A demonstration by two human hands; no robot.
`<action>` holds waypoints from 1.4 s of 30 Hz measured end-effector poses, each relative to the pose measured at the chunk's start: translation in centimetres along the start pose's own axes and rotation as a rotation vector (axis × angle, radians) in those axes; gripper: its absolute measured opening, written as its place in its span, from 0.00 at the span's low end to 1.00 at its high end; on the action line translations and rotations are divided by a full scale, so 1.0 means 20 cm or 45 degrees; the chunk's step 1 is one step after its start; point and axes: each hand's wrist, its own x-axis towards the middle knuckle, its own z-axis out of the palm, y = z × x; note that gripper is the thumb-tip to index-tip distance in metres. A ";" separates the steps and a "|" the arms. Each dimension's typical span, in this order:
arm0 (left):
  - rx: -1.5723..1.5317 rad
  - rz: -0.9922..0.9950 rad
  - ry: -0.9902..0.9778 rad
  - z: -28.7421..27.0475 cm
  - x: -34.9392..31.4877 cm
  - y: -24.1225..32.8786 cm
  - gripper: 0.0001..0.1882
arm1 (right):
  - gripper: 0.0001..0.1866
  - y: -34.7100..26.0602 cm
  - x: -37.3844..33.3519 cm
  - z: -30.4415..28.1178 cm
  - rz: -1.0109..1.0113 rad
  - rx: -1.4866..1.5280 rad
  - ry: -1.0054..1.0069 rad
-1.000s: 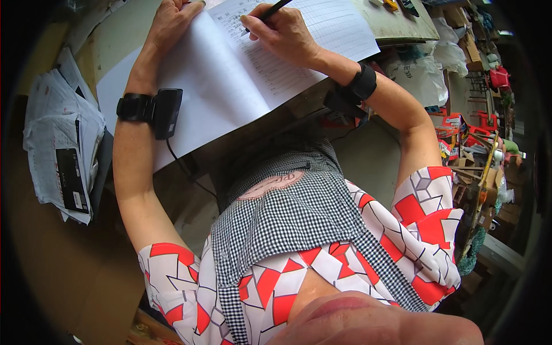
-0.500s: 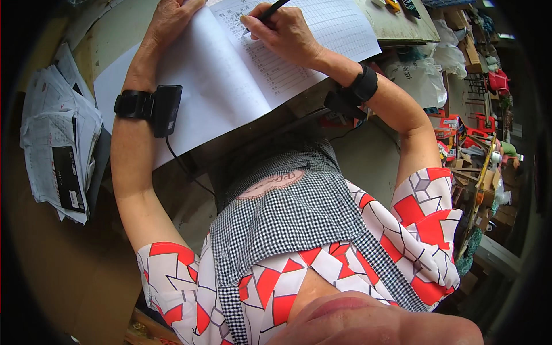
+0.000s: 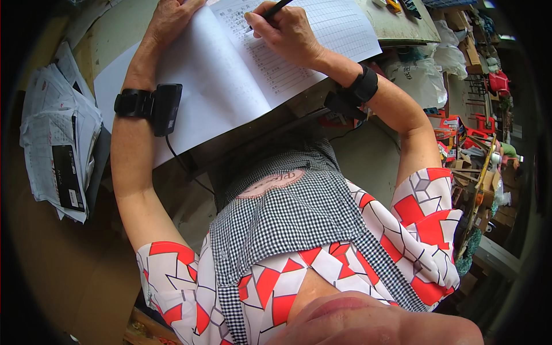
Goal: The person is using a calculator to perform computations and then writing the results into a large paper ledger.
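Observation:
A book of ruled white sheets (image 3: 290, 72) lies spread at the desk's near edge, its left leaf bulging up toward the fold. Black and slim, a pen (image 3: 277, 8) is pinched in my right hand (image 3: 287, 35), which rests on the right page with the tip down at the handwritten rows near the fold. My left hand (image 3: 171, 22) is at the top of the left leaf (image 3: 207, 75), fingers curled in and closed at its upper part; the picture's top edge cuts off some of them. Both wrists wear black straps with small devices.
A pile of loose papers (image 3: 60, 138) stands left of the desk (image 3: 118, 43). Small tools (image 3: 394, 6) lie at the desk's far right. White plastic bags (image 3: 422, 80) hang beside it, with boxes and red items (image 3: 448, 129) beyond. A black cable (image 3: 179, 161) runs from my left wrist.
My right hand and the pen have shifted slightly to the right along the page. The left hand stays where it was.

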 end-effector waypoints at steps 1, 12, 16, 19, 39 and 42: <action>-0.014 -0.006 -0.003 0.00 0.00 0.00 0.14 | 0.11 0.00 0.00 0.00 -0.004 -0.008 -0.006; -0.002 -0.002 -0.013 -0.01 -0.01 0.00 0.14 | 0.11 0.02 0.01 0.01 -0.023 -0.051 -0.038; 0.062 0.013 0.025 0.00 -0.02 0.03 0.15 | 0.11 -0.02 0.01 -0.03 0.103 -0.021 -0.052; 0.063 0.008 0.006 0.00 -0.01 0.03 0.15 | 0.12 -0.02 0.00 -0.06 0.110 0.018 0.032; 0.089 0.007 -0.004 -0.01 -0.02 0.06 0.14 | 0.09 0.01 -0.01 -0.04 -0.050 -0.021 -0.056; 0.081 0.021 -0.012 -0.02 -0.02 0.05 0.14 | 0.10 0.01 -0.01 -0.03 -0.072 -0.007 -0.052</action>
